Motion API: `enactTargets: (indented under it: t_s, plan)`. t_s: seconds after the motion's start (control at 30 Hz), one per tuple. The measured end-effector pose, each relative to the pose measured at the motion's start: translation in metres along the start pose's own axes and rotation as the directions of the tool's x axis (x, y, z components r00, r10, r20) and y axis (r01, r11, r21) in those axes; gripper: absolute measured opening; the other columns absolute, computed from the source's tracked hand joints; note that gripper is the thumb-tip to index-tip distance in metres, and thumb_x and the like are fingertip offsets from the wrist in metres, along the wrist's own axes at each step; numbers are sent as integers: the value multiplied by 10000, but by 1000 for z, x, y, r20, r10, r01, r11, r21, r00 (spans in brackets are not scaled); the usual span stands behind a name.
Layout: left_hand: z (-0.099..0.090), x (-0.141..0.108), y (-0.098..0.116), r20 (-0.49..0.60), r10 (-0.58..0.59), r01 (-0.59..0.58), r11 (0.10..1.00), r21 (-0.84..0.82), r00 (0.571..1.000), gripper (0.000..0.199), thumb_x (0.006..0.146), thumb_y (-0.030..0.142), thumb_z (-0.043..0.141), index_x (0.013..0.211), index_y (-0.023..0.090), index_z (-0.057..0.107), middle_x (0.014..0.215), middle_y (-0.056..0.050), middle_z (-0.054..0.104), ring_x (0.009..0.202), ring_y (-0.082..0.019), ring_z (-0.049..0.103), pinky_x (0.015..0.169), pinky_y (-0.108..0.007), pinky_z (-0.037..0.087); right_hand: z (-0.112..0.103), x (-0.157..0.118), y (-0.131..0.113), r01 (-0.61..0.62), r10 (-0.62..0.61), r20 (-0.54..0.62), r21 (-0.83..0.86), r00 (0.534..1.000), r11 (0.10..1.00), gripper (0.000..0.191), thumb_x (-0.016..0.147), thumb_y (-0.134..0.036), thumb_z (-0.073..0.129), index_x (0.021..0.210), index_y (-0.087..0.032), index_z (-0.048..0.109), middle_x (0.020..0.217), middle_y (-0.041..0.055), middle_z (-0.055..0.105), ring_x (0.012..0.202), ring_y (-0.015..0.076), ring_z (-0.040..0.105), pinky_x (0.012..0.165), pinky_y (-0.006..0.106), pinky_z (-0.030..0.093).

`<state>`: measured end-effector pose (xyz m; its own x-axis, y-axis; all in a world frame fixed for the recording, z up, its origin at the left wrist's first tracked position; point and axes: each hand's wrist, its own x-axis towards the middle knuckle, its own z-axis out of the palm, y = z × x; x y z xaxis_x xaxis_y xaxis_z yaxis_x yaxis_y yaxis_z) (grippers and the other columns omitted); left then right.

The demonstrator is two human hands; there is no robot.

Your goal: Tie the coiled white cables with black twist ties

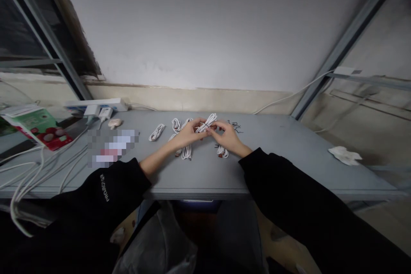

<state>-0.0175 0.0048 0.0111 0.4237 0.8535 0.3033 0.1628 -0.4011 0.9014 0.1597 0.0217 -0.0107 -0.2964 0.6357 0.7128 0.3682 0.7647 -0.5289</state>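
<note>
My left fingers [199,136] and right fingers [222,125] pinched on a white cable bundle [211,120], black tie [206,124] across it | bundle above the worktop [285,158], midway between left and right edges | loose black ties [236,127] beyond my right fingers, toward the back edge | white coil [156,132] leftward | power strip [112,104] by the back-left corner

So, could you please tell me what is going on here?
A person's left hand and right hand hold a bundled white cable over the gray table, a dark tie across it. Other bundled cables lie on the table near the hands, and thin black ties lie just beyond the right hand.
</note>
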Motion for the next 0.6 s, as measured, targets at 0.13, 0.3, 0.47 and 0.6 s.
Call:
enactTargets:
  t_s: [0.13, 0.3, 0.47, 0.6]
  plan:
    - [0, 1, -4, -41, 28, -23, 992, 121, 999, 362, 737, 247, 690, 1074, 158, 593, 1111, -74, 650, 836, -138, 576, 746, -264, 433, 0, 0, 0, 9, -9, -8, 5, 1000, 1000, 109, 842, -312, 645, 802, -214, 673, 779, 41, 662, 759, 195, 585, 731, 375, 473]
    - [0, 0, -6, -73, 113, -89, 957, 277, 991, 251, 845, 340, 602, 1010, 151, 607, 897, -44, 663, 663, -111, 498, 627, -246, 359, 0, 0, 0, -9, 9, 5, -31, 1000, 999, 106, 854, -290, 619, 789, -225, 671, 775, 38, 670, 766, 193, 586, 736, 374, 476]
    - [0, -2, -1, -77, 121, -85, 929, 360, 990, 185, 876, 301, 550, 993, 166, 599, 704, 6, 603, 608, -126, 476, 610, -264, 325, -1, 0, 1, 18, -18, 4, -24, 1000, 1000, 108, 865, -265, 578, 820, -227, 668, 812, 42, 681, 785, 195, 594, 736, 371, 479]
    - [1, -3, 2, -57, 64, -42, 946, 322, 996, 147, 889, 284, 519, 978, 179, 572, 675, 13, 594, 649, -152, 532, 661, -279, 361, -1, 1, 2, 13, -13, 8, -41, 1000, 999, 106, 855, -216, 559, 821, -231, 659, 795, 36, 676, 797, 202, 598, 752, 377, 477]
